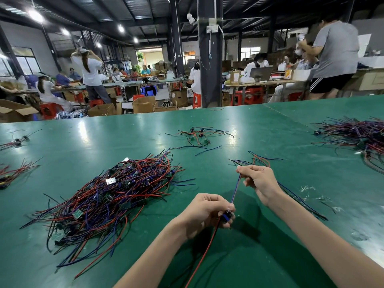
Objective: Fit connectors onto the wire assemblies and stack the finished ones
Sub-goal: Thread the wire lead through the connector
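My left hand (pixel 207 213) grips a small dark connector part (pixel 228 216) with a red wire (pixel 204 254) trailing down toward me. A taut blue wire (pixel 235 189) runs from that part up to my right hand (pixel 259 181), which pinches it along with a bundle of red and blue wires (pixel 259 160) that fans out behind the fingers. A big tangled heap of red, blue and black wire assemblies (pixel 116 194) with small circuit boards lies on the green table (pixel 249 132) to the left of my hands.
A small cluster of assemblies (pixel 198 135) lies further back at the middle, another large heap (pixel 359 134) at the far right, and small bunches (pixel 12 173) at the left edge. White debris (pixel 315 194) speckles the table at right. Other workers sit and stand beyond the table.
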Action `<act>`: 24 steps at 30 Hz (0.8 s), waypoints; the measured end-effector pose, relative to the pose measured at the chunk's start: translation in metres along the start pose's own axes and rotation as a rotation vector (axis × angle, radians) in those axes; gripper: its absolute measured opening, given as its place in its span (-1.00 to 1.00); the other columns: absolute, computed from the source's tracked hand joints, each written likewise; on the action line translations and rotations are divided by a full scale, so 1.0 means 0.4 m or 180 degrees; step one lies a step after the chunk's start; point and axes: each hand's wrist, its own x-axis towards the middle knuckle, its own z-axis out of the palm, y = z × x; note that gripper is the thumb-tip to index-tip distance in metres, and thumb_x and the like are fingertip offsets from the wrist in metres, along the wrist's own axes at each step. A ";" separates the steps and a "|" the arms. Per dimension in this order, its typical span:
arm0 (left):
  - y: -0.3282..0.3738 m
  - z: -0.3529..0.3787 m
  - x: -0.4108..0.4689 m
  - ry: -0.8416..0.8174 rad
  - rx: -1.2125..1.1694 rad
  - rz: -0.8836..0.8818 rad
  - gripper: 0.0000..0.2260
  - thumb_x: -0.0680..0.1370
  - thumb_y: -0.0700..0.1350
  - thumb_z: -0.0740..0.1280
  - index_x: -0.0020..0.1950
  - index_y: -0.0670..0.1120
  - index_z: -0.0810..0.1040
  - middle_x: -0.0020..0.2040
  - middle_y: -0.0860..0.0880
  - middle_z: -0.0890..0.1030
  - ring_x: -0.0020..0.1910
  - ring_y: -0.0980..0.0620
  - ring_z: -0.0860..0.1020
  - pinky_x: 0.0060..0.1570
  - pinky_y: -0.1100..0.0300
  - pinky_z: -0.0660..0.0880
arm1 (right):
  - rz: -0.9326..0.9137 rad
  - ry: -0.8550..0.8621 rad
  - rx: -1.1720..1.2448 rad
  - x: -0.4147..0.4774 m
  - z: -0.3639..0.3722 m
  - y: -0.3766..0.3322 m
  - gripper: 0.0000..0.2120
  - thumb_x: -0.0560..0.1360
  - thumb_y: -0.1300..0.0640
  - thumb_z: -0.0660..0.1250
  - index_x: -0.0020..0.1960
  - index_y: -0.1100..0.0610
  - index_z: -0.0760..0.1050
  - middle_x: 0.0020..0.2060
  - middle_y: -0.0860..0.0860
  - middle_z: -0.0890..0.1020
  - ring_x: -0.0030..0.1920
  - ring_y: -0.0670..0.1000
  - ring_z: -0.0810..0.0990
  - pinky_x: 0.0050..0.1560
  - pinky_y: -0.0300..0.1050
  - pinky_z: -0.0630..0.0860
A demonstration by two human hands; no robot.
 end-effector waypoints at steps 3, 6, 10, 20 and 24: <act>-0.001 0.000 -0.002 -0.0073 0.0010 -0.0012 -0.71 0.51 -0.35 0.31 -0.38 -0.13 0.61 -0.40 -0.13 0.58 -0.46 0.03 0.55 -0.45 0.27 0.49 | 0.0044 0.0001 0.0143 -0.002 0.003 -0.002 -0.86 0.41 0.31 0.45 -0.31 0.30 0.56 -0.48 0.04 0.51 -0.58 -0.14 0.32 -0.51 -0.32 0.38; -0.001 -0.002 -0.004 -0.0111 0.0006 -0.0015 -0.70 0.51 -0.34 0.31 -0.39 -0.11 0.61 -0.39 -0.12 0.59 -0.46 0.04 0.54 -0.44 0.27 0.49 | 0.0102 0.0061 0.0199 -0.004 0.005 -0.004 -0.79 0.37 0.29 0.48 -0.38 0.24 0.49 -0.57 -0.03 0.46 -0.61 -0.13 0.31 -0.51 -0.30 0.37; -0.005 -0.001 -0.003 -0.0146 -0.0007 -0.0019 -0.71 0.51 -0.34 0.31 -0.39 -0.12 0.61 -0.40 -0.12 0.58 -0.46 0.03 0.54 -0.44 0.27 0.49 | 0.0164 0.0068 0.0221 -0.007 0.006 -0.007 -0.74 0.37 0.26 0.49 -0.40 0.20 0.45 -0.63 -0.06 0.38 -0.61 -0.11 0.28 -0.50 -0.29 0.37; -0.008 -0.001 0.001 -0.0136 0.0038 0.0010 -0.77 0.49 -0.33 0.34 -0.35 -0.15 0.58 -0.40 -0.12 0.57 -0.46 0.03 0.55 -0.44 0.27 0.50 | 0.0279 -0.0081 0.0321 -0.013 0.007 -0.013 -0.76 0.40 0.23 0.47 -0.33 0.18 0.42 -0.62 -0.07 0.31 -0.60 -0.12 0.27 -0.50 -0.30 0.40; -0.009 0.000 0.004 -0.0099 0.0038 0.0024 -0.84 0.49 -0.33 0.34 -0.30 -0.23 0.52 -0.38 -0.15 0.52 -0.46 0.02 0.54 -0.45 0.26 0.49 | 0.0255 -0.0100 0.0396 -0.014 0.008 -0.015 -0.77 0.40 0.23 0.46 -0.33 0.18 0.43 -0.57 -0.05 0.28 -0.59 -0.13 0.25 -0.51 -0.29 0.39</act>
